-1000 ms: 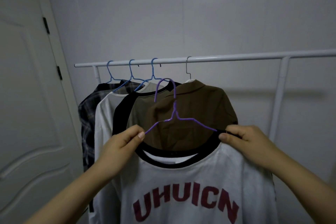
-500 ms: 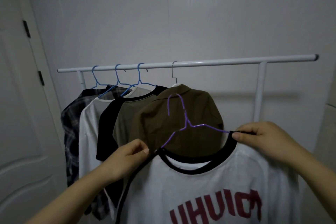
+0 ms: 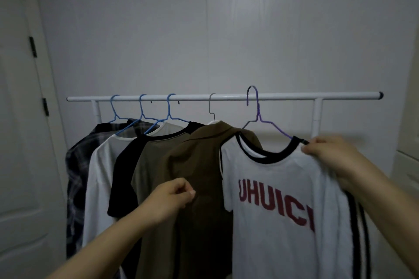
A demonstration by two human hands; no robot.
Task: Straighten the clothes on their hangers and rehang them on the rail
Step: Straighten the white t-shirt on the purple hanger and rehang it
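A white T-shirt (image 3: pixel 278 222) with a black collar and red lettering hangs on a purple hanger (image 3: pixel 258 118), whose hook sits over the white rail (image 3: pixel 283 96). My right hand (image 3: pixel 328 154) pinches the shirt's right shoulder at the hanger's end. My left hand (image 3: pixel 172 197) is apart from the shirt, fingers curled and holding nothing, in front of a brown shirt (image 3: pixel 201 176). To the left on the rail hang an olive shirt with black sleeves (image 3: pixel 149 161), a white shirt (image 3: pixel 102 165) and a plaid shirt (image 3: pixel 74 165).
A white door (image 3: pixel 20 142) stands at the left, close to the plaid shirt. The rail's right upright (image 3: pixel 316 118) is just behind my right hand, and the rail's end cap (image 3: pixel 381 94) is further right. A pale cabinet edge (image 3: pixel 408 142) is at the far right.
The white T-shirt on its purple hanger went up and right, and its hook now sits over the rail. My left hand let go of the left shoulder and dropped away.
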